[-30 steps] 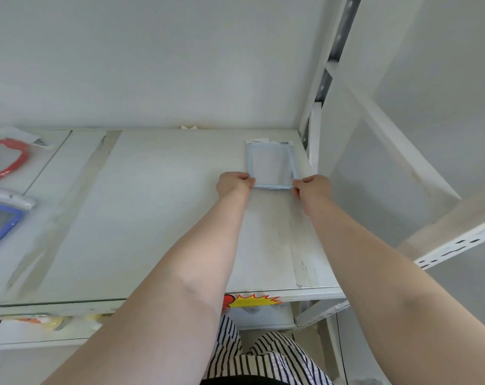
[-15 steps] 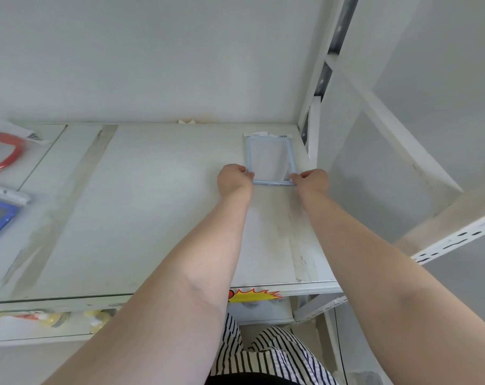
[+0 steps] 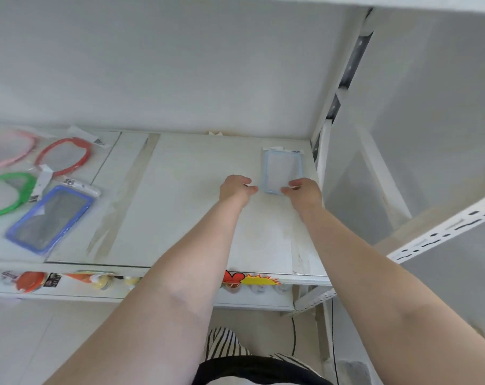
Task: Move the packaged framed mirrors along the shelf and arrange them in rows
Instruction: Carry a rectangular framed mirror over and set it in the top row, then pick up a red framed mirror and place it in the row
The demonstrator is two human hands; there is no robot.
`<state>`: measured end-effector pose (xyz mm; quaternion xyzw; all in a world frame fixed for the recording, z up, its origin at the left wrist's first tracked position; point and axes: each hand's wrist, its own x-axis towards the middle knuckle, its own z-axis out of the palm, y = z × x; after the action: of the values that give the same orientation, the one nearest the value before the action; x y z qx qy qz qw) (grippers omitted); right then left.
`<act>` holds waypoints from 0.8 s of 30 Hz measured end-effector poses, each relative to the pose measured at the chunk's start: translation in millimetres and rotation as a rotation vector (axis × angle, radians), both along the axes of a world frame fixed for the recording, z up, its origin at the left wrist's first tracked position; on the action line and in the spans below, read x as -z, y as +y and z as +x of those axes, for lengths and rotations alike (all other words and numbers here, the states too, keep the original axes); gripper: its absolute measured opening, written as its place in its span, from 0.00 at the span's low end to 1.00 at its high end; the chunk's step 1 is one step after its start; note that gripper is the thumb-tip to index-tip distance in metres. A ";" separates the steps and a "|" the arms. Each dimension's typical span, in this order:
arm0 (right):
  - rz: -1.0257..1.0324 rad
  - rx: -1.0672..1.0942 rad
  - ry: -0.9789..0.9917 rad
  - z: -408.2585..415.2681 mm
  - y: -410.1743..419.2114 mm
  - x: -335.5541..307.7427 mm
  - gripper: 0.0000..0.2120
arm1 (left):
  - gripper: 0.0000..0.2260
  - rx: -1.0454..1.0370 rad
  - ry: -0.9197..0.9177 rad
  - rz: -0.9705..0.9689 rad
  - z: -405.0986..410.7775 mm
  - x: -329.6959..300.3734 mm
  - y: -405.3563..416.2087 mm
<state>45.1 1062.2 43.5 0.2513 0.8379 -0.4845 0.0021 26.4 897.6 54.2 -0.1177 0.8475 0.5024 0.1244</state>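
A light blue rectangular framed mirror (image 3: 282, 170) in clear wrap lies flat in the back right corner of the white shelf (image 3: 196, 218). My right hand (image 3: 302, 191) rests its fingertips on the mirror's near right corner. My left hand (image 3: 235, 188) sits on the shelf just left of the near left corner, a small gap away, fingers loosely curled and holding nothing. At the shelf's left end lie a dark blue rectangular mirror (image 3: 49, 218), a red oval mirror (image 3: 64, 157), a pink oval mirror (image 3: 7, 148) and a green oval mirror (image 3: 7, 194), all packaged.
The shelf's right upright (image 3: 319, 162) stands close beside the light blue mirror, and the back wall is just behind it. A lower shelf holds small orange and yellow items (image 3: 96, 282). A red and yellow sticker (image 3: 252, 279) marks the front edge.
The light blue mirror has slid back into the corner. My left hand has come off its near left corner. The view now takes in more mirrors at the left.
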 end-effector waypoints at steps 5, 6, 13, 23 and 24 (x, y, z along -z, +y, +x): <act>0.068 -0.196 -0.031 18.3 -34.5 -22.6 0.17 | 0.20 0.033 -0.001 -0.109 33.7 -17.4 -47.5; 0.080 -0.246 -0.037 22.9 -44.2 -23.6 0.17 | 0.20 0.039 0.005 -0.146 42.6 -17.9 -60.6; 0.311 -0.554 -0.028 56.8 -118.4 -24.4 0.18 | 0.22 0.061 0.032 -0.359 97.7 -13.3 -153.1; 0.339 -0.744 0.009 115.7 -299.7 -28.6 0.18 | 0.23 -0.061 0.077 -0.466 189.0 -18.5 -333.4; 0.345 -0.752 0.023 123.4 -321.1 -28.6 0.18 | 0.23 -0.066 0.079 -0.475 198.1 -19.5 -354.8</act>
<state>168.4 741.1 72.1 -0.0811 0.9402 -0.3052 0.1275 224.6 542.8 73.8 -0.1517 0.9417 0.2971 0.0436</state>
